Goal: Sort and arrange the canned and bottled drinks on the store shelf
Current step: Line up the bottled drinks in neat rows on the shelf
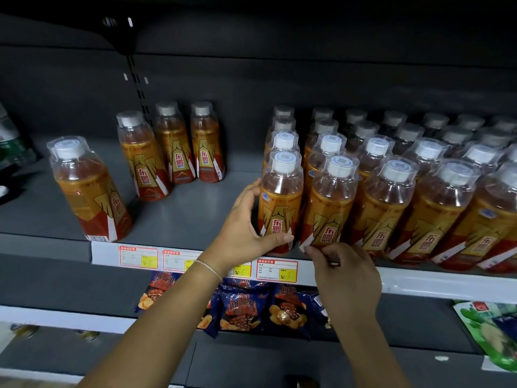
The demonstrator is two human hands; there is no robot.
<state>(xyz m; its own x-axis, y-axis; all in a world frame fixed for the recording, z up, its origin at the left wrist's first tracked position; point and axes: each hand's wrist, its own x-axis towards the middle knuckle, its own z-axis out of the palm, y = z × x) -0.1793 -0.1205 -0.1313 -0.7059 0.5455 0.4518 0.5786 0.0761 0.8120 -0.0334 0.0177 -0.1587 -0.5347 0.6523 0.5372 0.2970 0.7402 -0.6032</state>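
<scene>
My left hand (246, 228) wraps the front bottle (281, 203) at frame centre — upright, its long axis vertical, just right of my palm. My right hand (347, 278), lower right, curls at the foot of the neighbour bottle (328, 214) — gripping or only touching, I cannot tell.

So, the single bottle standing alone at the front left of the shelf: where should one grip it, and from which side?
Probably around the labelled middle of the lone bottle, from the front. It stands upright at the shelf edge, free space on both sides, and its body is round.
</scene>
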